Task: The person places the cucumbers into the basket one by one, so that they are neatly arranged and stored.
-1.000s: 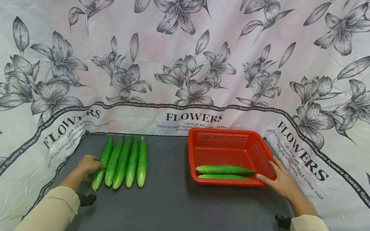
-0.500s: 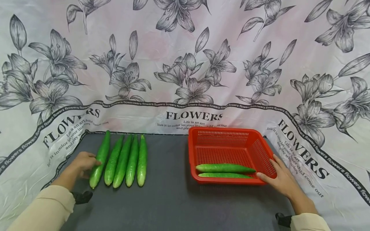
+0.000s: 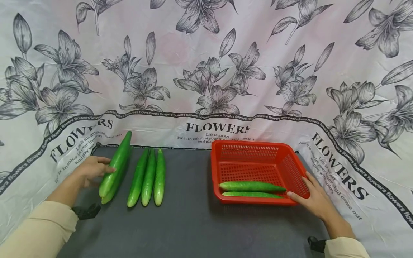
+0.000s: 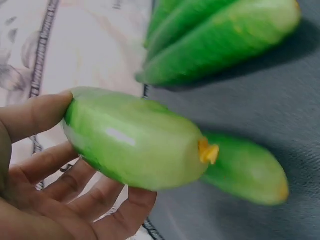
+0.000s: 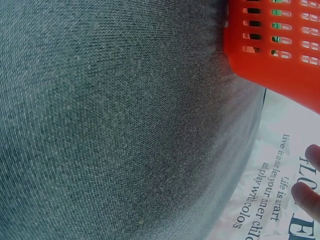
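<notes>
- The left hand (image 3: 91, 171) curled its fingers (image 4: 75, 182) round a long, smooth, glossy green cucumber (image 3: 115, 165), raised off the dark grey woven cloth (image 3: 187, 222), its long axis running near to far, far tip tilted upward.
- The right hand (image 3: 314, 201) lay with fingers straight against the red perforated plastic basket (image 3: 290, 168).
- Another cucumber (image 3: 111, 188) lay beneath.
</notes>
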Demonstrator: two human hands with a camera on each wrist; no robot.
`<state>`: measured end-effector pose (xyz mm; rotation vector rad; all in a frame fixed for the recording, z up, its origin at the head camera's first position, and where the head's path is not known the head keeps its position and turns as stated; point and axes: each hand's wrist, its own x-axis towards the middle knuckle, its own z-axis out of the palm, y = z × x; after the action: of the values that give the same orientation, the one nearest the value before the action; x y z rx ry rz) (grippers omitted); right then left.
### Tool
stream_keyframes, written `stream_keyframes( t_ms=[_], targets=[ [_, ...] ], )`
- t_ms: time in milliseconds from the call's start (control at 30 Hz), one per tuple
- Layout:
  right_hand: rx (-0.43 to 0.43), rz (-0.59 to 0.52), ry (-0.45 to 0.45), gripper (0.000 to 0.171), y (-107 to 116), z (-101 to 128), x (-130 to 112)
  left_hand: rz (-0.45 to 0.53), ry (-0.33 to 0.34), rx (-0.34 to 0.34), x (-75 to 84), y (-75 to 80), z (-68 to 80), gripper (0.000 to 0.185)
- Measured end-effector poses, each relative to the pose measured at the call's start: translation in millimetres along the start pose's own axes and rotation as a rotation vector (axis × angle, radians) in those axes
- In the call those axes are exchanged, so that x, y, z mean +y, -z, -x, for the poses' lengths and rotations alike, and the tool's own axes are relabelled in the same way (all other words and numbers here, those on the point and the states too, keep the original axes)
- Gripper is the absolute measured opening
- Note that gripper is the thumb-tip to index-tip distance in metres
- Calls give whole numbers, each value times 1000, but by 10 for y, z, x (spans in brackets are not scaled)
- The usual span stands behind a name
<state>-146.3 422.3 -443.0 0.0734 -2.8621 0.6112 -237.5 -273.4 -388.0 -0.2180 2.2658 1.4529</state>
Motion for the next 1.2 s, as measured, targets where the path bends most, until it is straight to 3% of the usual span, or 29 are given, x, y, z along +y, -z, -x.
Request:
stream_keyframes(
  t_ms=[433,1200],
  targets=[
    [3,0,-7,81,-11,4,13,-14,-89,-104,398,-118,140,83],
    [0,1,-12,81,-21,3,25,-110,-259,-213,1032,-650,210,67]
  ],
)
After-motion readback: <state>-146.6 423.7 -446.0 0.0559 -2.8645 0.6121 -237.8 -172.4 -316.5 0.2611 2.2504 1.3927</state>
